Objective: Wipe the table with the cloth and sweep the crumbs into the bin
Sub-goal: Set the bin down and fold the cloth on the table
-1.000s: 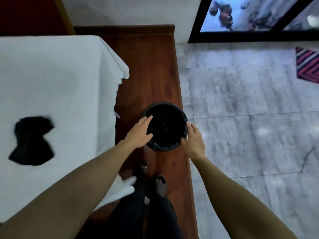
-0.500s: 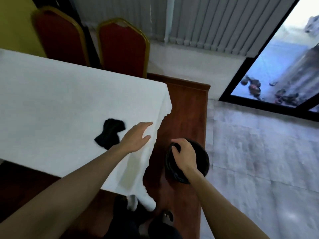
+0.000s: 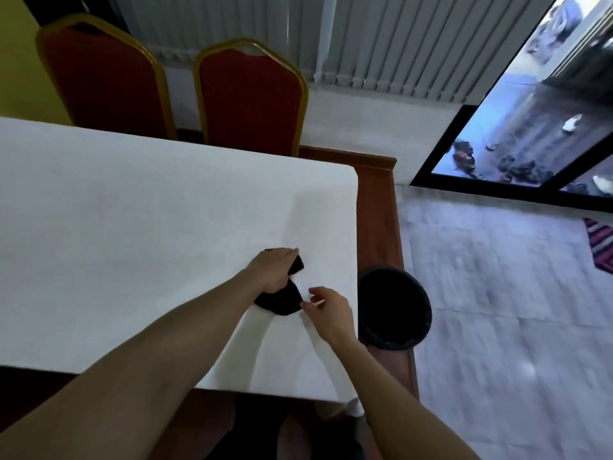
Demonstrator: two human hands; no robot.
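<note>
A black cloth point(image 3: 282, 302) lies bunched on the white-covered table point(image 3: 132, 227) close to its right edge. My left hand point(image 3: 275, 270) lies on top of the cloth with its fingers closed over the far part. My right hand point(image 3: 328, 310) hovers just right of the cloth, thumb and forefinger curled and slightly apart, the thumb tip touching the cloth's near edge. The round bin point(image 3: 421, 327), lined in black, stands on the wooden floor strip right beside the table's edge, below my right hand. I cannot make out any crumbs on the tablecloth.
Two red chairs with gold frames point(image 3: 252, 94) stand at the table's far side. A wooden strip point(image 3: 378, 227) runs along the table's right edge, with grey tiled floor point(image 3: 497, 293) beyond it. A glass door point(image 3: 530, 127) is at the far right.
Both hands left the bin and came over the table. My left hand moved onto the black cloth and closed on it; my right hand released the bin's rim and reached the cloth's edge.
</note>
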